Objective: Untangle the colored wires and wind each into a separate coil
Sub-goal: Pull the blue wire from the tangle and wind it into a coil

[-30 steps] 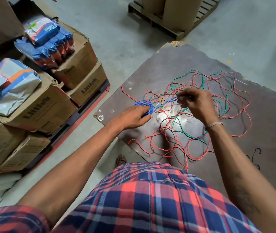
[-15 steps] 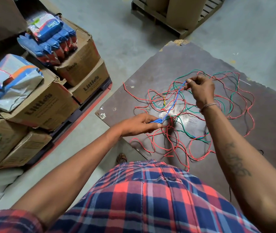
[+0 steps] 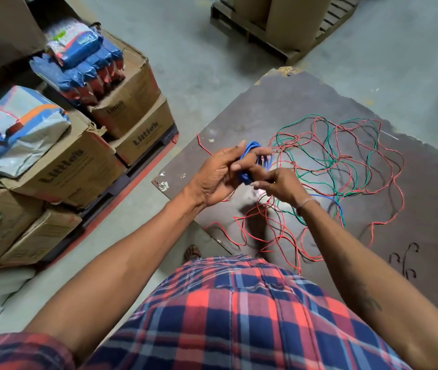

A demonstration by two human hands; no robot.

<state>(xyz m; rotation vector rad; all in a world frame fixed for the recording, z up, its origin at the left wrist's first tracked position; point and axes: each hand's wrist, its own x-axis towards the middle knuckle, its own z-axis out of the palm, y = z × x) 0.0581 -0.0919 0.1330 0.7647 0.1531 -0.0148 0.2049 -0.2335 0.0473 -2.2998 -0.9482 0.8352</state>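
While left hand (image 3: 219,174) grips blue coil (image 3: 249,164), right hand (image 3: 279,184) pinches it.

Worn on the head, looking forward and steeply down onto the dark board (image 3: 306,108) from close above; cardboard boxes (image 3: 121,102) left of it, pallet (image 3: 279,49) beyond.

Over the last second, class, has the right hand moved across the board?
Yes. The right hand has come back from the far tangle toward the person and the board's near-left edge, meeting the left hand at the blue coil.
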